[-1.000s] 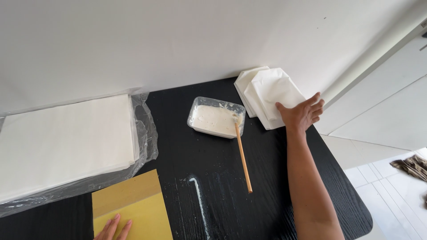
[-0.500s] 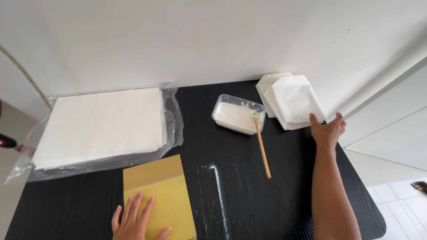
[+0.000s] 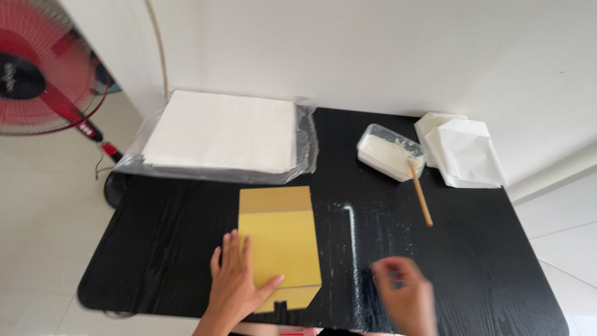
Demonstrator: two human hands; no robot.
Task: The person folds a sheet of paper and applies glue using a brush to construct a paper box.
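The left hand (image 3: 235,281) lies flat with fingers spread on the lower left edge of the single yellow envelope (image 3: 281,246), near the front of the black table (image 3: 485,261). The right hand (image 3: 405,300) hovers blurred above the table, holding nothing visible; whether its fingers are curled cannot be told. Steady, even pressure should keep the envelope from sliding. Also there: one bagged stack of white sheets (image 3: 221,132), one tub of paste (image 3: 390,153), one stick (image 3: 420,199), one pile of white folded papers (image 3: 463,152).

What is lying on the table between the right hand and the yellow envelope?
No object does. Between the blurred right hand and the yellow envelope, held flat by the left hand, there is only black table with a pale streak.
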